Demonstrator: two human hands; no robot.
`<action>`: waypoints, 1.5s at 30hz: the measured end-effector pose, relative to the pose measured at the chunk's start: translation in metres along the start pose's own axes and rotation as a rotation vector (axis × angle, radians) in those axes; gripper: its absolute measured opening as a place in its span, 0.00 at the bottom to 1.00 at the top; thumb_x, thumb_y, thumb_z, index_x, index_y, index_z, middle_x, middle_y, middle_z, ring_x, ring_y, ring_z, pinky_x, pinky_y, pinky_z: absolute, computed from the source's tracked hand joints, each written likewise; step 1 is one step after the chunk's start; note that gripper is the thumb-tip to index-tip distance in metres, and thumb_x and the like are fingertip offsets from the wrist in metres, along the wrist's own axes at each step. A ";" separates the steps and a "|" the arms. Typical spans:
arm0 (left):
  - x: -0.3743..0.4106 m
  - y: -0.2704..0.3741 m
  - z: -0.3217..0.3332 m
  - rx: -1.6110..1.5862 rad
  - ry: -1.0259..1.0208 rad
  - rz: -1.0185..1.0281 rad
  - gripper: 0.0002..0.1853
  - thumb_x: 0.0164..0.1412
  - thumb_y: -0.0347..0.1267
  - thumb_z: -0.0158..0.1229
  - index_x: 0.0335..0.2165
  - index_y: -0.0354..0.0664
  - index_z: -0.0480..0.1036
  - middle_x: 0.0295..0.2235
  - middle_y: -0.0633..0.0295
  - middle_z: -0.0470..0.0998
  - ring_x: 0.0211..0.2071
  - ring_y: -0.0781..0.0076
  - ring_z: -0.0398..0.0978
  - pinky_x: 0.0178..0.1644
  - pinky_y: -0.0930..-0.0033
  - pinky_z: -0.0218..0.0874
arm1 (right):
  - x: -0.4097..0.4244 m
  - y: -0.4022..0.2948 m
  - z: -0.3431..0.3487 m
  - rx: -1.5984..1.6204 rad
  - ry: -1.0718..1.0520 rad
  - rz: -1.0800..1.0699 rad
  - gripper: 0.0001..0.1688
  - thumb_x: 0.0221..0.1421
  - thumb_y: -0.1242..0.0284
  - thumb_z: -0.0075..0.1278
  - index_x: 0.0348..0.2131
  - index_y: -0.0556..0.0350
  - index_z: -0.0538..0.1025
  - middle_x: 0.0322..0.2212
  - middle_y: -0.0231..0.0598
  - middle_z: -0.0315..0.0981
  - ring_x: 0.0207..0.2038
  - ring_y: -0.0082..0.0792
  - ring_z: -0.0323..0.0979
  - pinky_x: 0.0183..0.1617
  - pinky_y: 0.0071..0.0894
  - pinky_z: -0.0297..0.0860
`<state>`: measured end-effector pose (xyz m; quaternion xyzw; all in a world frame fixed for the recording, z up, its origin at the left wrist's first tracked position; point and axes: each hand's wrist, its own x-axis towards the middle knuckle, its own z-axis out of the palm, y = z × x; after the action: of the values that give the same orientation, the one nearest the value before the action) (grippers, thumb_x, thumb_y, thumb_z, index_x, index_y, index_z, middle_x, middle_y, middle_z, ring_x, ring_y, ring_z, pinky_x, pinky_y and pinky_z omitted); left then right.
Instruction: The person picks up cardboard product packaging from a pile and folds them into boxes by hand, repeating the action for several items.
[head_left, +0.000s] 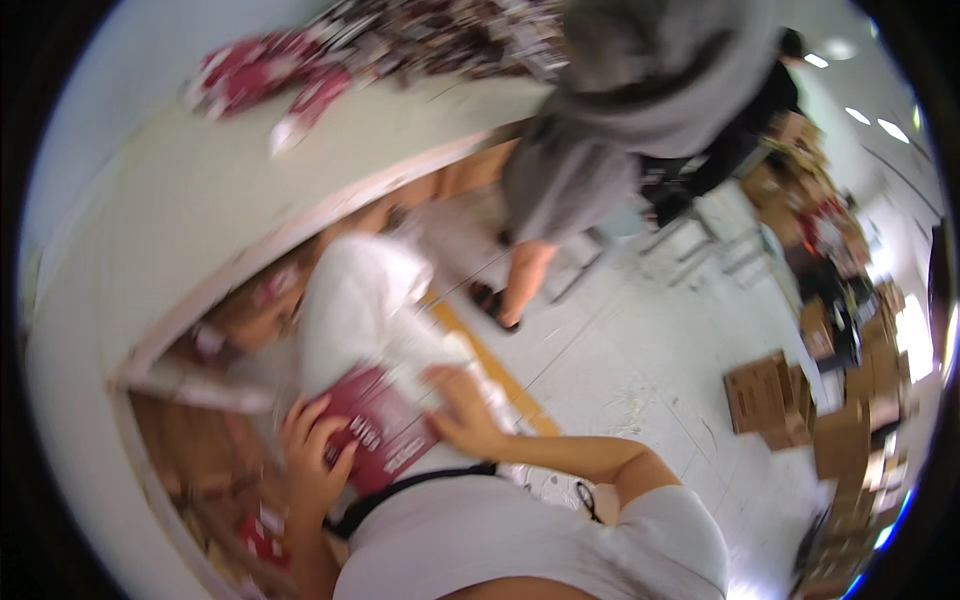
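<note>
A flat dark red printed piece (386, 431), perhaps a bag or card sheet, lies across my lap over white trousers (349, 300). Its surface bears white writing. At its left edge is my left hand (319, 450), fingers spread and bent over it; blur hides whether they grip it. My right hand (465, 412) rests near its right edge with the fingers apart, on or close to the white trousers. The picture is blurred.
A pale worktable (180, 195) runs along the left, bearing a heap of small packets (465, 37) and red-and-white packets (255, 75). A person in grey (577, 172) stands ahead; another in black is beyond. Cardboard boxes (757, 394) stand at right.
</note>
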<state>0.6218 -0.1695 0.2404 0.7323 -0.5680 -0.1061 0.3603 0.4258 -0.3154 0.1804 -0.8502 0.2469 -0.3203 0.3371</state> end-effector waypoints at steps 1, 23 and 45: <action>-0.001 -0.003 -0.001 0.011 -0.002 -0.007 0.14 0.38 0.28 0.58 0.31 0.42 0.70 0.45 0.56 0.67 0.52 0.50 0.57 0.56 0.55 0.46 | 0.003 0.000 0.001 0.025 -0.039 0.004 0.27 0.40 0.76 0.51 0.44 0.57 0.65 0.45 0.49 0.60 0.50 0.50 0.55 0.54 0.42 0.53; -0.007 0.010 -0.024 0.287 -0.165 0.220 0.27 0.43 0.32 0.60 0.43 0.38 0.63 0.44 0.49 0.64 0.45 0.51 0.61 0.48 0.57 0.53 | -0.009 -0.042 -0.019 -0.372 -0.291 -0.222 0.31 0.36 0.57 0.57 0.35 0.59 0.66 0.51 0.51 0.53 0.54 0.49 0.51 0.52 0.47 0.53; 0.037 0.035 -0.061 -0.476 -1.107 0.040 0.33 0.51 0.49 0.54 0.47 0.34 0.61 0.35 0.48 0.73 0.39 0.57 0.71 0.41 0.68 0.61 | 0.032 -0.082 -0.057 0.275 -0.453 -0.177 0.08 0.40 0.73 0.58 0.22 0.48 0.71 0.55 0.46 0.47 0.60 0.56 0.36 0.56 0.51 0.42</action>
<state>0.6420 -0.1811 0.3167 0.4566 -0.6456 -0.5889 0.1670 0.4237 -0.3062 0.2843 -0.8646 0.0443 -0.1809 0.4668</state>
